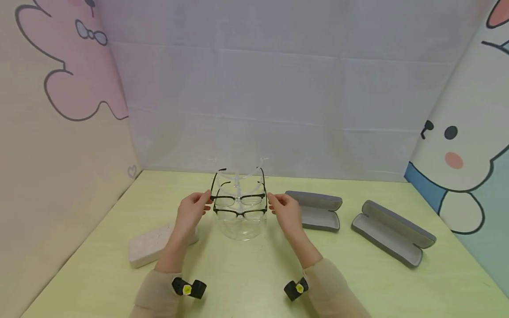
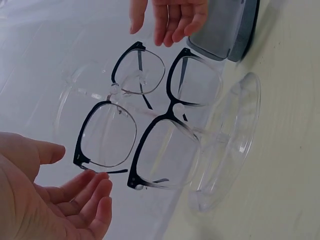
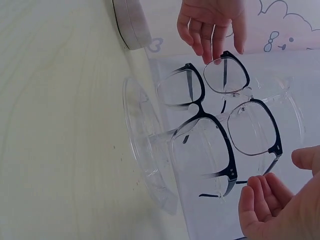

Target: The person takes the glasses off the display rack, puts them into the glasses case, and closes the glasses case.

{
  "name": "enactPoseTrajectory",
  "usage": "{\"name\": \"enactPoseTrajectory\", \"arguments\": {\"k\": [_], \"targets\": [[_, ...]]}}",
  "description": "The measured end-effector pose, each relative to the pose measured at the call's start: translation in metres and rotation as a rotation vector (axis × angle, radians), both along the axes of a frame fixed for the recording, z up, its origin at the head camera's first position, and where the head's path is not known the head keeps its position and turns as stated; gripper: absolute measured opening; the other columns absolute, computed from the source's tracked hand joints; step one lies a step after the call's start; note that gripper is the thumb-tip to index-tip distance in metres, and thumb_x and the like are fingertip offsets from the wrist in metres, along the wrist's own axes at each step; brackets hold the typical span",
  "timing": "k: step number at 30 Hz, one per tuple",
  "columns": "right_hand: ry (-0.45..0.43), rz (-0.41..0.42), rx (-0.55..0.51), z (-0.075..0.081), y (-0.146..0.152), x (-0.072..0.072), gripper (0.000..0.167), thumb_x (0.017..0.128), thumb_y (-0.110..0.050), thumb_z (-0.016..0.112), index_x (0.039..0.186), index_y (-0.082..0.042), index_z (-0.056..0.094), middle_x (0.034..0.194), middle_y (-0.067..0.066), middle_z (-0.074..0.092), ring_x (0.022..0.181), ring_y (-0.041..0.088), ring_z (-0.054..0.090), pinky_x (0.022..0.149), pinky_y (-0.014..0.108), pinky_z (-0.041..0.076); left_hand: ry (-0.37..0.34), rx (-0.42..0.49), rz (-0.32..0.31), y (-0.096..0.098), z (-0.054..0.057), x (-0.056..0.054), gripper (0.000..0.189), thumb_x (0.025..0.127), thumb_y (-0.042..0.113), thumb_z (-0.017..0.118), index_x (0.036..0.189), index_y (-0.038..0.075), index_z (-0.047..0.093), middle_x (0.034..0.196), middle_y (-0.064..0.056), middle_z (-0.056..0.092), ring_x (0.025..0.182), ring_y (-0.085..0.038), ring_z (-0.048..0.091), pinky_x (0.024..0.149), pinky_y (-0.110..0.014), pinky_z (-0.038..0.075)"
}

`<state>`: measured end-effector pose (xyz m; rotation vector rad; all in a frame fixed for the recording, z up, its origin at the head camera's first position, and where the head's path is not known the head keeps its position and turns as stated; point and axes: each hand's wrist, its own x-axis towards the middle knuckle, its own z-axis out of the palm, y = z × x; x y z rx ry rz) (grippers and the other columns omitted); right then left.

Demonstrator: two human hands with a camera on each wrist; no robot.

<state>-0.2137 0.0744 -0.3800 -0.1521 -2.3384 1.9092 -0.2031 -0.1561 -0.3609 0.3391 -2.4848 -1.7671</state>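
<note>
Two pairs of dark-rimmed eyeglasses sit one above the other on a clear plastic display stand (image 1: 241, 234). The upper eyeglasses (image 1: 257, 195) have thin metal lower rims; the lower eyeglasses (image 1: 240, 214) have dark rims fading to clear. My left hand (image 1: 191, 213) is at the upper pair's left hinge, thumb and fingers spread apart, fingertips overlapping the temple in the left wrist view. On the other side, my right hand (image 1: 287, 213) is beside the right hinge. In the right wrist view its thumb and loosely bent fingers are parted around that corner, gripping nothing.
Two grey glasses cases lie with lids raised to the right, a nearer-in case (image 1: 318, 217) and an outer case (image 1: 387, 237). A closed pale case (image 1: 149, 245) lies left, partly behind my left forearm. A white curtain (image 1: 278, 110) hangs behind the table (image 1: 246, 282).
</note>
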Motion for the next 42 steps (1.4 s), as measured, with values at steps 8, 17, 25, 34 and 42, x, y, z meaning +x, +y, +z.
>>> {"name": "enactPoseTrajectory", "arguments": {"k": [8,17,25,34,42], "targets": [[-0.04,0.033,-0.132,0.002,-0.005,-0.011,0.026,0.088,-0.021,0.06,0.097,0.003,0.065,0.093,0.021,0.065,0.075,0.018,0.063,0.073,0.032,0.054,-0.006,0.044,0.033,0.008,-0.003,-0.007,0.035,0.092,0.029,0.05,0.109,0.0,0.061,0.101,-0.017,0.063,0.081,-0.02,0.061,0.077,-0.031,0.048],[-0.073,0.059,-0.277,0.006,-0.007,-0.014,0.023,0.088,-0.013,0.059,0.096,0.008,0.063,0.077,0.008,0.063,0.065,0.011,0.061,0.068,0.026,0.053,-0.007,0.074,0.037,0.011,0.0,-0.006,0.03,0.094,0.025,0.048,0.104,0.001,0.062,0.087,-0.006,0.065,0.074,-0.016,0.061,0.074,-0.028,0.048],[-0.106,0.082,-0.315,0.01,-0.006,-0.01,0.023,0.086,-0.015,0.063,0.093,0.007,0.063,0.072,0.002,0.06,0.065,0.012,0.059,0.069,0.026,0.053,0.037,0.135,0.025,0.009,0.003,-0.002,0.029,0.091,0.02,0.052,0.103,-0.006,0.061,0.079,-0.006,0.067,0.071,-0.012,0.065,0.076,-0.03,0.052],[-0.167,0.112,-0.313,0.015,-0.001,-0.002,0.022,0.087,-0.012,0.059,0.094,0.009,0.06,0.069,0.001,0.056,0.063,0.011,0.055,0.067,0.025,0.051,-0.048,0.172,-0.07,0.002,0.01,0.009,0.032,0.092,0.023,0.051,0.104,-0.006,0.057,0.082,-0.005,0.066,0.071,-0.01,0.064,0.079,-0.029,0.052],[-0.163,0.143,-0.311,0.016,0.006,0.011,0.015,0.084,-0.008,0.055,0.085,0.007,0.058,0.065,0.002,0.052,0.059,0.012,0.051,0.061,0.023,0.048,-0.086,0.129,-0.147,0.001,0.017,0.023,0.027,0.092,0.02,0.05,0.096,-0.006,0.057,0.084,-0.006,0.063,0.071,-0.011,0.064,0.077,-0.03,0.053]]}}
